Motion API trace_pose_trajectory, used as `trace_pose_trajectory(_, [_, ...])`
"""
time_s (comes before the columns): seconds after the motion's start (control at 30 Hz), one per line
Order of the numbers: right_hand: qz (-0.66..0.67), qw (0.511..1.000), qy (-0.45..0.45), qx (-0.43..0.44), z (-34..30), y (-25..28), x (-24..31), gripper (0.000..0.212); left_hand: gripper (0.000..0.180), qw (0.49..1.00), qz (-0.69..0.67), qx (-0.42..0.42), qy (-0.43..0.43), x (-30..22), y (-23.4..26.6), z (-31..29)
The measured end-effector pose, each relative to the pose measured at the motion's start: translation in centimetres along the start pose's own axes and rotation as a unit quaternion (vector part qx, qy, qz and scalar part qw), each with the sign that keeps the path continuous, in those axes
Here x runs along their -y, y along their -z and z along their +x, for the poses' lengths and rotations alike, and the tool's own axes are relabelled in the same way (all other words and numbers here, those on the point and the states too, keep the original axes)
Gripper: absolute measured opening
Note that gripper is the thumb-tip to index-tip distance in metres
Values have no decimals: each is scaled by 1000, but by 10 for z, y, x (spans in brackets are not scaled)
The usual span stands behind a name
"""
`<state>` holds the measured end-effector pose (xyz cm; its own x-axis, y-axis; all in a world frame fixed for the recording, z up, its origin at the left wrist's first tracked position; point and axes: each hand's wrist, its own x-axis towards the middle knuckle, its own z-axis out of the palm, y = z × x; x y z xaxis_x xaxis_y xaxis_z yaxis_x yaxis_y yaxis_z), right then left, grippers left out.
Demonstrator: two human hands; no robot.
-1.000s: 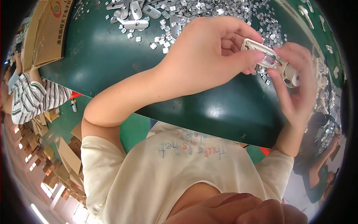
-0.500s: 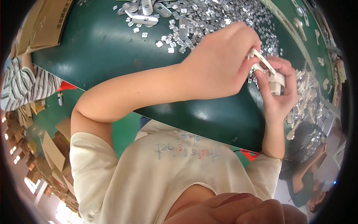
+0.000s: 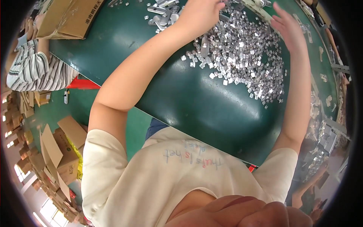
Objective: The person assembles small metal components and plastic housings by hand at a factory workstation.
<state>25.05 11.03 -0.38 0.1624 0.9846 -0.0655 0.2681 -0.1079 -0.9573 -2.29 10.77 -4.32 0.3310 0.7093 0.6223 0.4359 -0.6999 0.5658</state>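
Note:
My left hand (image 3: 201, 16) reaches to the top edge of the view, above the far side of a pile of small shiny metal pieces (image 3: 242, 56). Its fingers are curled together near larger silver oval metal plates (image 3: 165, 17); whatever may be between them cannot be made out. My right hand (image 3: 288, 27) is raised at the upper right, fingers stretched and apart, with nothing in it. Close to its fingertips, a whitish-grey part (image 3: 261, 3) shows partly at the top edge. The metal pieces spread over the dark green tabletop (image 3: 196, 98) between my arms.
A cardboard box (image 3: 68, 19) stands on the table's far left. Beyond it sits a person in a striped top (image 3: 34, 72). Open cartons (image 3: 62, 155) stand on the floor at left. Pale plastic parts (image 3: 314, 113) lie right of my forearm, near another person's arm (image 3: 310, 183).
Both hands have moved up and away from my body, and apart. The white plastic parts they held together are no longer in them as far as visible; my right hand has opened.

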Motion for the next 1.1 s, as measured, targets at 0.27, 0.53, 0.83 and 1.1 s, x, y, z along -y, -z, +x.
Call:
trace_pose_trajectory(0.27, [-423, 876, 226, 54, -125, -45, -12, 24, 7, 976, 175, 126, -42, -15, 12, -9])
trace_pose_trajectory(0.53, [-395, 873, 282, -41, -140, -38, -11, 12, 7, 987, 151, 46, 3, -29, 22, -8])
trace_pose_trajectory(0.83, [24, 995, 84, 44, -145, -33, 2, 25, 17, 740, -549, 177, 345, -70, 13, -25])
trace_pose_trajectory(1.1, [119, 989, 55, 75, -157, -27, 8, 24, 17, 768, -506, 184, 347, -82, 13, -36])
